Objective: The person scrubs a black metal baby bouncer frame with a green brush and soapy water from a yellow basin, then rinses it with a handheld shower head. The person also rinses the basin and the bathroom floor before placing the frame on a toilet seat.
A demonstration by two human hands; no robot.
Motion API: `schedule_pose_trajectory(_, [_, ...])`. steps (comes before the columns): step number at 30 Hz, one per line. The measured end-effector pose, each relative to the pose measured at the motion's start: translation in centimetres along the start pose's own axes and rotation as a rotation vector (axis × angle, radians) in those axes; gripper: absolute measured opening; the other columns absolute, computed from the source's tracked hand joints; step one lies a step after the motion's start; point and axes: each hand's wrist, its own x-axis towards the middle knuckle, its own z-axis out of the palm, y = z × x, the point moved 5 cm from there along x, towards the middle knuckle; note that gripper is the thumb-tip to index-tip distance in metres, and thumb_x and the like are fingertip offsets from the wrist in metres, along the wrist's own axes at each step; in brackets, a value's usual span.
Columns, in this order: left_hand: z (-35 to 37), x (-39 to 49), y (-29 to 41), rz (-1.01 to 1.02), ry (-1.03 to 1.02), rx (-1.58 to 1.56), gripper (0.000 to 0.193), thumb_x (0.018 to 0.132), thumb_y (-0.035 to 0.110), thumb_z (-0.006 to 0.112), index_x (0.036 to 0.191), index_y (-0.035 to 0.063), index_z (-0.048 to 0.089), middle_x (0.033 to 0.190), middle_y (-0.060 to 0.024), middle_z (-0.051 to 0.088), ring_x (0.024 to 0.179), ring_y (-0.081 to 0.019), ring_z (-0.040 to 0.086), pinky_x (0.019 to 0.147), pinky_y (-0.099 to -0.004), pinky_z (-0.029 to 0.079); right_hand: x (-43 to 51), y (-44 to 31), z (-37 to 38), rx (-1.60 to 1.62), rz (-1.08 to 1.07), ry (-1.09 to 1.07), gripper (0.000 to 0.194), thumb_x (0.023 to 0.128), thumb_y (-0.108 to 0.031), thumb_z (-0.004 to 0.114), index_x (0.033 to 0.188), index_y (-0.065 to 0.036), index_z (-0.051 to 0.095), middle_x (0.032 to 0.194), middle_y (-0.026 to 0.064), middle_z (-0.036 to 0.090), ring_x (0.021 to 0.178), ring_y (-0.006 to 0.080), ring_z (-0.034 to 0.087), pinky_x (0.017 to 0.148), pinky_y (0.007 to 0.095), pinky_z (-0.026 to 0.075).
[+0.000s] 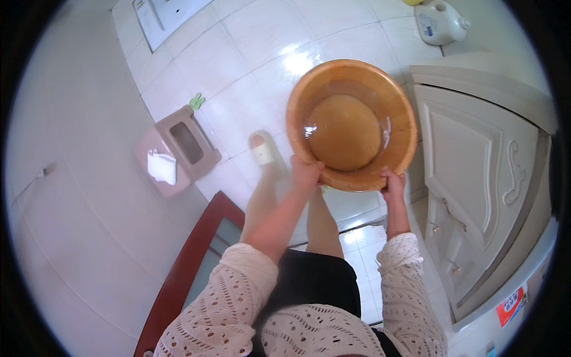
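A round orange-brown basin point(348, 71) with water inside is held out before me over the tiled floor. My left hand point(308, 173) grips its near rim on the left. On the right part of the same rim, my right hand point(393, 184) is closed, fingers over the edge. The water looks shallow and reflects light. Both undersides of the hands are hidden by the basin.
To the left stands a pink and beige plastic stool point(198, 154) with a folded white cloth point(162, 166) on it. A cream cabinet point(468, 156) is close on the right. A white jug point(439, 23) stands beyond. A red-framed door point(178, 267) is at the lower left.
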Motion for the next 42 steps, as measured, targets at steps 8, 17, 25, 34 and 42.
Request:
schedule_pose_trajectory(8, [-2.3,0.5,0.1,-0.056,-0.106,-0.215,0.046,0.07,-0.002,0.064,0.113,-0.0004,0.045,0.095,-0.0176,0.058,0.075,-0.032,0.065,0.05,-0.0446,0.059,-4.2,-2.9,3.1,-0.084,-0.14,0.089,0.033,0.064,0.005,0.058,0.097,0.0,0.057,0.081,0.0069,0.06,0.064,0.0228,0.061,0.045,0.0361,0.05])
schedule_pose_trajectory(17, [-2.0,2.0,4.2,0.065,-0.029,-0.153,0.051,0.071,-0.001,0.063,0.114,0.0011,0.036,0.1,-0.0183,0.054,0.071,-0.0309,0.064,0.045,-0.0405,0.057,-0.8,-3.5,4.3,0.037,0.063,0.02,0.035,0.068,0.001,0.06,0.101,-0.001,0.052,0.086,0.0093,0.057,0.069,0.028,0.061,0.054,0.0441,0.054])
schedule_pose_trajectory(25, [-2.9,1.9,4.5,0.051,-0.009,-0.151,0.058,0.071,0.005,0.067,0.115,0.0039,0.029,0.111,-0.0189,0.049,0.085,-0.032,0.063,0.049,-0.0402,0.06,-1.6,-3.5,6.7,0.01,0.004,-0.045,0.039,0.07,0.001,0.058,0.107,0.001,0.05,0.095,0.0121,0.057,0.077,0.0294,0.061,0.057,0.0463,0.054])
schedule_pose_trajectory(34, [-2.3,2.0,2.5,0.084,0.066,-0.127,0.056,0.072,0.008,0.067,0.116,0.0014,0.032,0.11,-0.02,0.052,0.085,-0.0317,0.064,0.052,-0.0359,0.06,-1.2,-4.5,6.3,-0.08,-0.032,0.038,0.046,0.065,0.002,0.057,0.11,0.007,0.048,0.092,0.0133,0.056,0.074,0.0292,0.06,0.055,0.0446,0.052])
schedule_pose_trajectory(42, [-3.0,2.7,5.5,0.087,-0.048,-0.151,0.053,0.073,0.008,0.064,0.112,-0.0002,0.029,0.111,-0.0219,0.051,0.084,-0.032,0.065,0.048,-0.0364,0.06,-1.8,-6.8,9.1,-0.166,-0.006,0.043,0.034,0.066,-0.001,0.059,0.099,0.002,0.05,0.083,0.009,0.053,0.063,0.0252,0.057,0.047,0.0403,0.048])
